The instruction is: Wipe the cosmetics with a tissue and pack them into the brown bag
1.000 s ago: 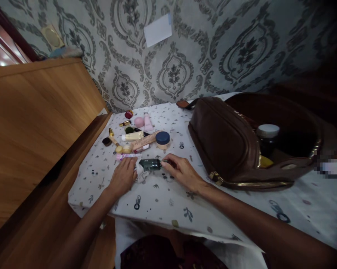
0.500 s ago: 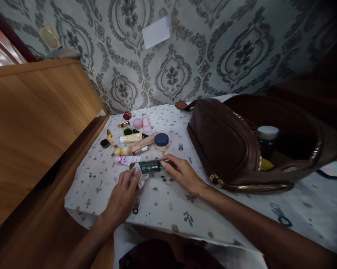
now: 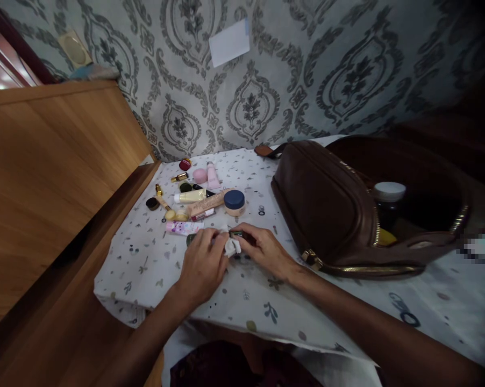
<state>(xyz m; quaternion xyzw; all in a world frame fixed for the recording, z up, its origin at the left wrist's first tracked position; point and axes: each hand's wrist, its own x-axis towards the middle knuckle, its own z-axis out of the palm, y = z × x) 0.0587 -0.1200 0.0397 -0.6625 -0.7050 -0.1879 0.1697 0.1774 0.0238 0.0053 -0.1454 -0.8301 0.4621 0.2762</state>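
A dark green bottle (image 3: 190,238) lies on its side on the patterned tablecloth, mostly covered by my hands. My left hand (image 3: 204,263) is closed around a crumpled white tissue (image 3: 232,246) and presses it on the bottle's middle and right part. Pinched between the thumb and fingers of my right hand (image 3: 262,250) is the bottle's right end. Just behind the bottle lies a pink and purple tube (image 3: 184,228). Farther back are a jar with a blue lid (image 3: 234,202), a beige tube (image 3: 210,203) and a cream tube with a white cap (image 3: 191,195).
An open brown leather bag (image 3: 323,209) stands on the right, with a white-capped container (image 3: 389,192) inside. Several small cosmetics, among them a pink egg-shaped sponge (image 3: 200,175), lie at the back left. A wooden panel (image 3: 65,140) borders the table's left side; a patterned wall rises behind.
My left hand has slid right along the bottle with the tissue, from its left end toward my right hand. The right hand stays at the bottle's right end. The view has shifted slightly.
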